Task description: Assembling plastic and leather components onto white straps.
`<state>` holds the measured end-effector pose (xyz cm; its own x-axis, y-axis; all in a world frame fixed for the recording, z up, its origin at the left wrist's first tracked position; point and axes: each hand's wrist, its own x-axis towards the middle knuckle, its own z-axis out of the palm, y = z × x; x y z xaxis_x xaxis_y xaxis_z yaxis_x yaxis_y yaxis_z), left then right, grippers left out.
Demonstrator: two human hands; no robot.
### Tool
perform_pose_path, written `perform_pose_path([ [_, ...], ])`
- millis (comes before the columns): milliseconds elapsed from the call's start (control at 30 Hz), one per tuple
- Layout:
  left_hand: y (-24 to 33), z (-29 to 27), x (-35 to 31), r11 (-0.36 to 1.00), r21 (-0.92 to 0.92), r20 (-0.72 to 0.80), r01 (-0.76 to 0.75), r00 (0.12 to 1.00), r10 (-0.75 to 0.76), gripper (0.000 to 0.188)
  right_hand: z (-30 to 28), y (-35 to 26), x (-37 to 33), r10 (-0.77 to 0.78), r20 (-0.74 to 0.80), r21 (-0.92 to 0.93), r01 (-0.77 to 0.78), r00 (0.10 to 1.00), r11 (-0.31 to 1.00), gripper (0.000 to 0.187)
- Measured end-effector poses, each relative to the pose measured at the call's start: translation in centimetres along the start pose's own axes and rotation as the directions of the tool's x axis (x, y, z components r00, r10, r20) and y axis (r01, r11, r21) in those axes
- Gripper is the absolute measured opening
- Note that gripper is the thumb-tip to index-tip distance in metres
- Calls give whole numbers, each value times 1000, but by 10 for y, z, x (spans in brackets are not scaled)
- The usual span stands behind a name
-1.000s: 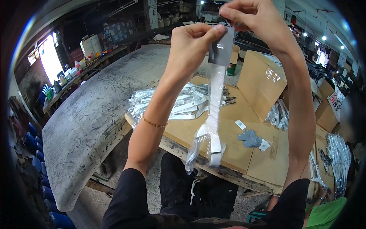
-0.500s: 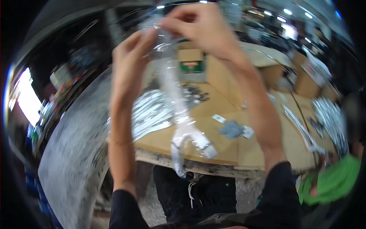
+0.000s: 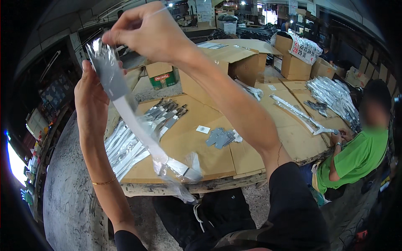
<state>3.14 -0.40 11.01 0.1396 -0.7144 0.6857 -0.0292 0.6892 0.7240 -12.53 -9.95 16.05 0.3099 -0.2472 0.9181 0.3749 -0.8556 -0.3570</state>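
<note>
Hanging below right fingers (image 3: pixel 120 37) — white strap (image 3: pixel 135 128), bagged

Indoor light is dim and uneven, with deep shadow along the left. There a blown-out white opening (image 3: pixel 17 163) glares, fringed blue, while a small white ceiling lamp (image 3: pixel 243 3) shines up top. Glints streak the white strap in clear plastic (image 3: pixel 133 123), its lower end blurred. The long, worn grey tabletop (image 3: pixel 63 201) bends; corners go black.
</note>
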Motion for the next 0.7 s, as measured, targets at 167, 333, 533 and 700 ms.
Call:
perform_pose_path([
  [167,-6,-18,4,999,11,-74,33,997,-32,60,1,9,6,-78,22,-100,80,997,992,21],
  [333,-3,11,3,1000,21,-107,-8,994,11,62,-9,-26,3,63,88,-188,-46,994,981,15],
  [533,4,13,-3,986,138,-42,-92,994,99,40,-6,-7,0,175,86,165,-187,981,968,11],
  [700,4,13,-2,958,275,-1,-77,997,80,32,-9,-13,-1,213,203,19,-221,956,975,10],
])
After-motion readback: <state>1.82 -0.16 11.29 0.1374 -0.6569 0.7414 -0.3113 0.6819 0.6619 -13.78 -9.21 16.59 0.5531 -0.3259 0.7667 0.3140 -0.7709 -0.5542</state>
